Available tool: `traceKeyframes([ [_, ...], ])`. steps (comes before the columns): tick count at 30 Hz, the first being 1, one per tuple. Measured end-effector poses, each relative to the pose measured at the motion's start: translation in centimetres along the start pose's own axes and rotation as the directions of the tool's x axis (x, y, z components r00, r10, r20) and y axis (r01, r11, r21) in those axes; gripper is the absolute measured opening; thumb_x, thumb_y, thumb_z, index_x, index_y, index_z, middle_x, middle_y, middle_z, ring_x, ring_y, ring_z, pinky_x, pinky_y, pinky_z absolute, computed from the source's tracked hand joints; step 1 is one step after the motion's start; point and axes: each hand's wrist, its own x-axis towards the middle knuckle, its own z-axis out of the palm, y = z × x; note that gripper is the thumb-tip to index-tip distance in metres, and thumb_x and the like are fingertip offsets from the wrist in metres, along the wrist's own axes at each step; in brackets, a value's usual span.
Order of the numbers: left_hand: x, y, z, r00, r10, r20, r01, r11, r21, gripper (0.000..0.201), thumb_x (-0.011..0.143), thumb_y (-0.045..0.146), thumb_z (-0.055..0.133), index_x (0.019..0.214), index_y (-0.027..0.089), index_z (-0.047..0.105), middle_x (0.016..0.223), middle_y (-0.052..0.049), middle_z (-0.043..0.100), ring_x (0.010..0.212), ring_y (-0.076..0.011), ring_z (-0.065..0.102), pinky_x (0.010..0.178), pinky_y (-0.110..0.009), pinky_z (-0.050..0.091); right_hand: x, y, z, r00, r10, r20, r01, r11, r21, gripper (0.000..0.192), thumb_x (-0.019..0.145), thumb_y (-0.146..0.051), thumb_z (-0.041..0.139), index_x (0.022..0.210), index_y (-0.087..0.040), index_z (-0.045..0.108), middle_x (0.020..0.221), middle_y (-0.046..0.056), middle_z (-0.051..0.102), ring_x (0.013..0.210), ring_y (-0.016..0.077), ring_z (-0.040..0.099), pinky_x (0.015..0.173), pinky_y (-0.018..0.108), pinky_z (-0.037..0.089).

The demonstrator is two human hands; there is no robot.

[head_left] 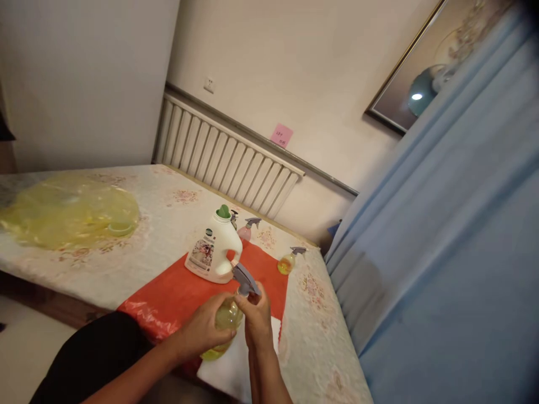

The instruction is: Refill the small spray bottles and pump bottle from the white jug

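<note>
My left hand (204, 328) wraps around the body of a small clear spray bottle (227, 317) filled with yellow liquid. My right hand (256, 317) grips the neck of that bottle just under its grey trigger head (245, 279). The bottle is held above a white cloth (229, 367) and the edge of a red plastic sheet (177, 292). Just behind it stands a white detergent jug (214, 251) with a green cap.
A pink spray bottle (245, 230) stands behind the jug, and a yellow one (287, 261) at the right on the floral tablecloth (168, 207). A yellow plastic bag (67, 210) lies far left. A radiator (223, 160) lines the wall; blue curtain (442, 235) at right.
</note>
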Motion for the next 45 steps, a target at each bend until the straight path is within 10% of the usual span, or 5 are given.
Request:
traceKeyframes([
  [13,-3.3,3.7,1.6,0.983,0.014,0.182,0.013,0.989,-0.147,0.046,0.064,0.020,0.063,0.109,0.021,0.057,0.099,-0.002,0.070,0.095,-0.0249,0.064,0.083,-0.033,0.051,-4.6,-3.8,-2.6,0.983,0.037,0.180,-0.069,0.981,0.179,0.040,0.074,-0.048,0.074,0.099,-0.016,0.074,0.089,0.010,0.074,0.087,0.0260,0.066,0.087,0.043,0.049],
  [23,-4.2,3.4,2.5,0.936,0.003,0.352,0.147,0.905,-0.400,0.055,0.069,0.026,0.062,0.123,0.020,0.052,0.100,-0.001,0.069,0.099,-0.0261,0.061,0.086,-0.035,0.050,-5.5,-4.4,-3.5,0.958,0.123,0.259,-0.224,0.885,0.408,0.033,0.070,-0.041,0.081,0.089,-0.015,0.075,0.075,0.005,0.072,0.071,0.0197,0.064,0.078,0.031,0.047],
  [45,-4.6,3.8,3.5,0.938,-0.070,0.341,0.207,0.900,-0.385,0.044,0.066,0.025,0.060,0.109,0.019,0.059,0.091,0.000,0.065,0.086,-0.0219,0.059,0.076,-0.032,0.049,-6.7,-4.0,-3.5,0.977,0.139,0.162,-0.204,0.831,0.518,0.021,0.072,-0.027,0.081,0.086,-0.015,0.070,0.082,0.007,0.074,0.076,0.0181,0.067,0.077,0.030,0.047],
])
